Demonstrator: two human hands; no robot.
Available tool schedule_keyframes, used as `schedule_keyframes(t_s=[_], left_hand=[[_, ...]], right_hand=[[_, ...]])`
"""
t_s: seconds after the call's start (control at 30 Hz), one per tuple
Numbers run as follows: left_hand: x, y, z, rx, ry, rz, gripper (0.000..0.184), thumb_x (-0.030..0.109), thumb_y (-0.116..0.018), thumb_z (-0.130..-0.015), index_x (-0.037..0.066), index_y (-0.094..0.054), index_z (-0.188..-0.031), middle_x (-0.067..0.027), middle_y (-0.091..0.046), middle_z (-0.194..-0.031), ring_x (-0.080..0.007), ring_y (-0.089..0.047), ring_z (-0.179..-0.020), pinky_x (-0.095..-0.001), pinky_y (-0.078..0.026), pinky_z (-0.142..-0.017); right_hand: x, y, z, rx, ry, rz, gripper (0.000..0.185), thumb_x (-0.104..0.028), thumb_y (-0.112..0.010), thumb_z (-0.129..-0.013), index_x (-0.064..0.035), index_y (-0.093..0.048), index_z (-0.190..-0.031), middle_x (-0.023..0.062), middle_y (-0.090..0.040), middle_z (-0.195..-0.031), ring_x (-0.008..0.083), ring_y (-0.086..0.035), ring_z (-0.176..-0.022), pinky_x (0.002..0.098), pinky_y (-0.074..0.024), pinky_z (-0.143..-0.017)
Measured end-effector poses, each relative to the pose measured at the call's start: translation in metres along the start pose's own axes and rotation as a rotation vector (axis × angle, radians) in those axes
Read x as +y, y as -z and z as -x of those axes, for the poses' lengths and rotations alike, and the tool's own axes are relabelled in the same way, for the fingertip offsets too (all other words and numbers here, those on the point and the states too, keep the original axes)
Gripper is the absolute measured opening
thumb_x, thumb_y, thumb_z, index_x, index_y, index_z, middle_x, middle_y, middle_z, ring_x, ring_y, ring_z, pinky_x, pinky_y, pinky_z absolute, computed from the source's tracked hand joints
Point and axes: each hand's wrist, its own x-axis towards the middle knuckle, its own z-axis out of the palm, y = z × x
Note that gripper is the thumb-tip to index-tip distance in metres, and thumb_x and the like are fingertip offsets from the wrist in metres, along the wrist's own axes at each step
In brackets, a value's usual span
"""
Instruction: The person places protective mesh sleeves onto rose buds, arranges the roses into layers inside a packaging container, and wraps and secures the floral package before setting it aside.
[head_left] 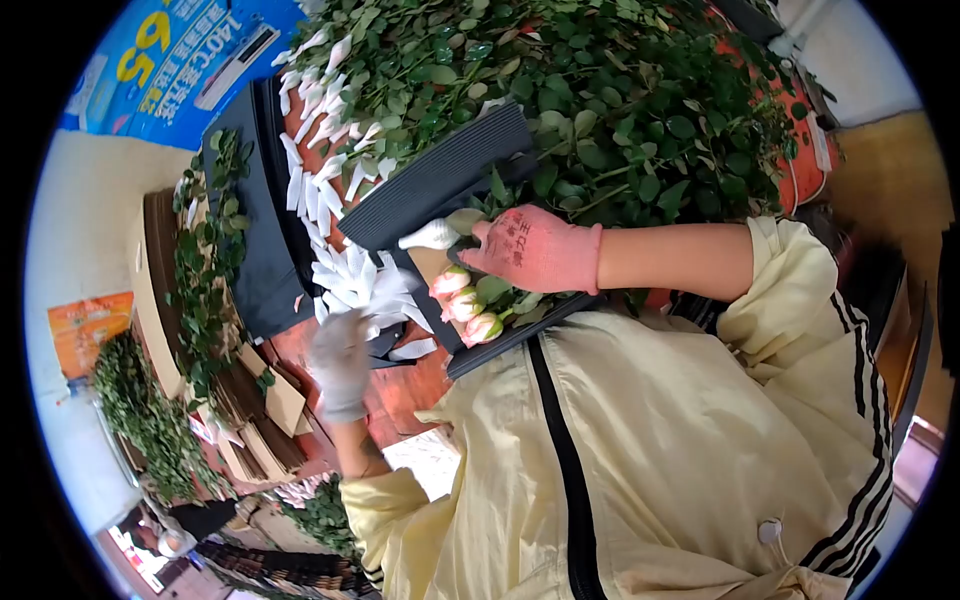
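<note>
Roses [462, 303] lie in the tray [437, 180], blooms toward its left end; right hand [530, 248], pink-gloved, curled over the stems inside the tray, actual grip not visible; left hand [340, 365], blurred, apart from the tray on its left, finger spread cannot be told; roses judged light, petals soft, easily bruised, stems stiffer, best held below the blooms; wraps [365, 285], white, left of the tray; foliage [640, 110] heaped beyond it.
</note>
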Motion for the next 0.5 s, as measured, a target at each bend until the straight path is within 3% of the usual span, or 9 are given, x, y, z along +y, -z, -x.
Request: schedule_keyframes(t_s=[0.03, 0.1, 0.17, 0.23, 0.27, 0.33, 0.37, 0.47, 0.5], left_hand=[[-0.017, 0.014, 0.006, -0.151, 0.157, -0.038, 0.021, 0.012, -0.057, -0.084, 0.003, -0.064, -0.101, -0.0133, -0.064, -0.093, -0.0314, -0.062, -0.085, -0.0383, -0.049, -0.075], [-0.020, 0.028, 0.014, -0.149, 0.214, -0.150, 0.029, 0.013, -0.057, -0.084, 0.002, -0.061, -0.110, -0.0164, -0.062, -0.111, -0.0327, -0.061, -0.099, -0.0393, -0.048, -0.084], [0.007, 0.037, 0.010, -0.064, 0.248, -0.014, 0.032, 0.012, -0.056, -0.083, 0.002, -0.060, -0.114, -0.0181, -0.057, -0.122, -0.0318, -0.057, -0.109, -0.0393, -0.046, -0.091], [0.063, 0.042, -0.008, -0.073, 0.216, 0.227, 0.034, 0.005, -0.056, -0.083, -0.002, -0.059, -0.116, -0.0191, -0.061, -0.117, -0.0285, -0.059, -0.110, -0.0346, -0.046, -0.093], [0.074, 0.030, -0.010, -0.074, -0.020, 0.226, 0.034, 0.003, -0.056, -0.083, -0.002, -0.059, -0.116, -0.0188, -0.061, -0.116, -0.0297, -0.061, -0.107, -0.0353, -0.047, -0.092], [0.108, 0.009, -0.020, -0.174, -0.063, 0.229, 0.034, 0.012, -0.059, -0.084, 0.003, -0.059, -0.116, -0.0157, -0.061, -0.118, -0.0294, -0.061, -0.106, -0.0349, -0.050, -0.086], [0.116, 0.000, -0.023, -0.187, -0.015, 0.249, 0.032, 0.018, -0.060, -0.084, 0.005, -0.062, -0.113, -0.0143, -0.061, -0.117, -0.0274, -0.062, -0.103, -0.0337, -0.051, -0.082], [0.116, -0.004, -0.019, -0.176, 0.067, 0.290, 0.031, 0.021, -0.061, -0.083, 0.005, -0.064, -0.110, -0.0130, -0.061, -0.118, -0.0262, -0.063, -0.101, -0.0331, -0.052, -0.080], [0.116, -0.004, -0.017, -0.164, 0.051, 0.285, 0.031, 0.023, -0.061, -0.083, 0.006, -0.064, -0.109, -0.0125, -0.061, -0.118, -0.0255, -0.063, -0.100, -0.0329, -0.052, -0.079]], right_hand=[[0.002, 0.002, 0.001, 0.010, -0.013, -0.001, 0.035, -0.013, -0.049, -0.085, -0.0091, -0.055, -0.118, 0.0107, -0.059, -0.091, 0.0223, -0.064, -0.075, 0.0331, -0.0478, -0.056], [-0.001, 0.009, 0.000, -0.042, 0.025, 0.019, 0.040, -0.013, -0.045, -0.085, -0.0096, -0.053, -0.124, 0.0114, -0.055, -0.095, 0.0230, -0.062, -0.078, 0.0342, -0.0474, -0.061], [-0.003, 0.017, -0.001, -0.050, 0.038, 0.013, 0.039, -0.013, -0.045, -0.085, -0.0096, -0.054, -0.123, 0.0108, -0.055, -0.094, 0.0228, -0.062, -0.077, 0.0338, -0.0469, -0.061], [-0.003, 0.016, 0.001, -0.072, 0.068, 0.022, 0.038, -0.014, -0.046, -0.085, -0.0097, -0.055, -0.122, 0.0102, -0.055, -0.093, 0.0226, -0.061, -0.076, 0.0334, -0.0465, -0.061], [-0.002, 0.008, 0.003, -0.020, 0.069, 0.040, 0.038, -0.014, -0.045, -0.085, -0.0099, -0.056, -0.121, 0.0099, -0.055, -0.093, 0.0221, -0.061, -0.076, 0.0331, -0.0461, -0.061], [0.000, 0.010, 0.000, -0.057, 0.034, 0.069, 0.035, -0.021, -0.050, -0.084, -0.0099, -0.057, -0.117, 0.0091, -0.057, -0.096, 0.0209, -0.061, -0.080, 0.0319, -0.0462, -0.064], [0.000, 0.017, 0.001, -0.060, 0.059, 0.096, 0.035, -0.021, -0.050, -0.084, -0.0099, -0.057, -0.117, 0.0091, -0.057, -0.096, 0.0209, -0.061, -0.080, 0.0319, -0.0462, -0.064], [-0.001, 0.048, -0.004, 0.009, -0.232, -0.019, 0.051, -0.038, -0.062, -0.077, -0.0099, -0.054, -0.118, 0.0085, -0.060, -0.107, 0.0224, -0.062, -0.091, 0.0345, -0.0474, -0.072], [0.001, 0.040, -0.003, -0.001, -0.208, -0.006, 0.051, -0.038, -0.062, -0.077, -0.0099, -0.054, -0.118, 0.0085, -0.060, -0.107, 0.0224, -0.062, -0.091, 0.0345, -0.0474, -0.072]])
